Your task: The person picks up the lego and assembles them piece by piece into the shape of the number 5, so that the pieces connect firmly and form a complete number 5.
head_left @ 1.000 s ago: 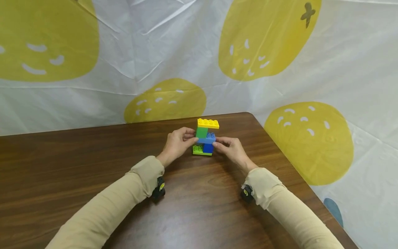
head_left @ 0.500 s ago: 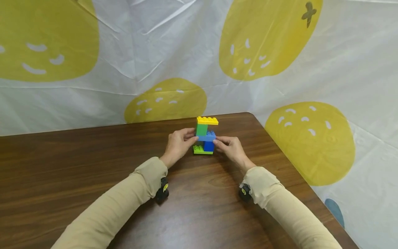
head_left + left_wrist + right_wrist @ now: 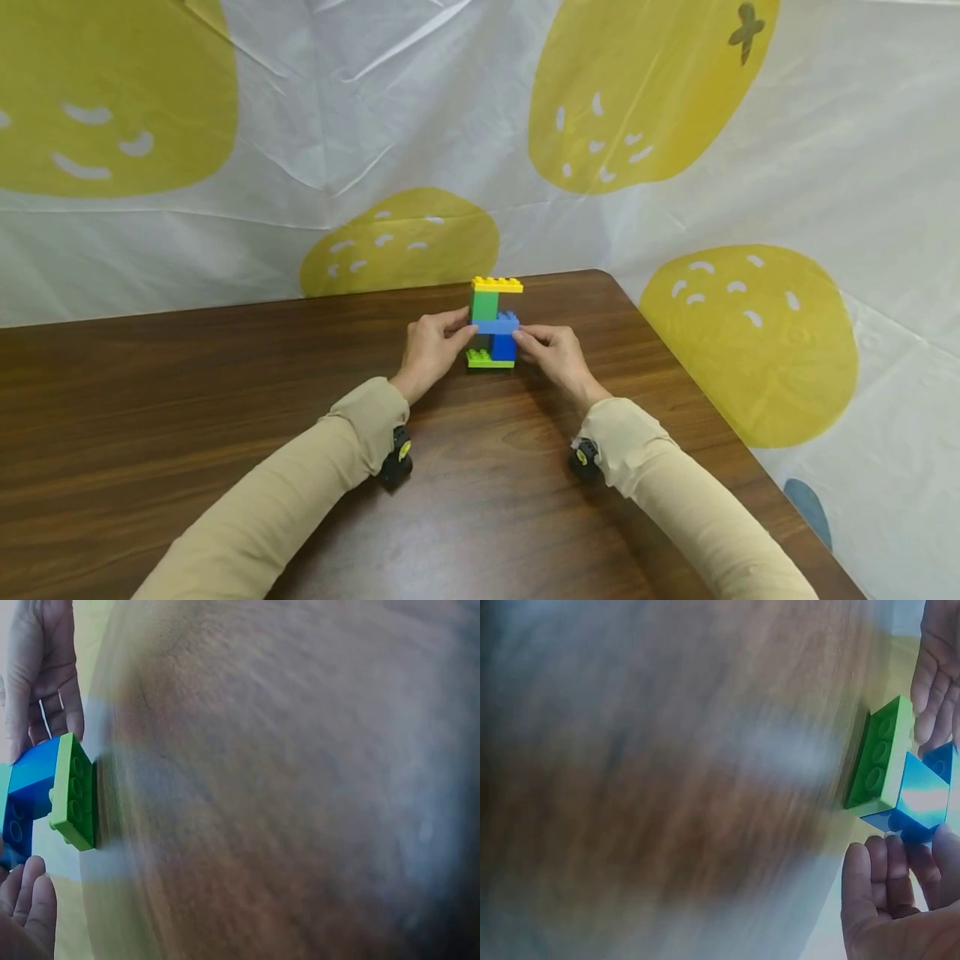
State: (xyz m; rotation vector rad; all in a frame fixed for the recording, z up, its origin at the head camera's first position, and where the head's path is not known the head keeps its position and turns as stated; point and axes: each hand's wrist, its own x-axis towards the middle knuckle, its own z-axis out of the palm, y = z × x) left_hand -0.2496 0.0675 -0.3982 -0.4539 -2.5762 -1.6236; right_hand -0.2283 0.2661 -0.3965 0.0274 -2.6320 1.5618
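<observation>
Both hands hold a small tower of toy building bricks at the far part of the table. On top sits a yellow brick point(image 3: 497, 285), over a green brick point(image 3: 484, 306) at the left. Below comes a light blue brick point(image 3: 495, 327), then a dark blue brick point(image 3: 503, 347) at the right, then a lime green brick point(image 3: 490, 363) as base. My left hand point(image 3: 431, 350) pinches the light blue brick's left end. At its right end, my right hand point(image 3: 558, 357) pinches too. Both wrist views show the hollow underside of the lime brick point(image 3: 73, 791), lifted or tilted off the tabletop.
The brown wooden table point(image 3: 480, 500) has a rounded far right corner, close beyond the tower. A white cloth point(image 3: 315, 125) with yellow fruit prints hangs behind it and along the right side. Small black devices point(image 3: 396, 458) sit at both wrists.
The tower has risen a little in the head view and its yellow top is now seen more edge-on. Both hands moved with it, keeping their hold.
</observation>
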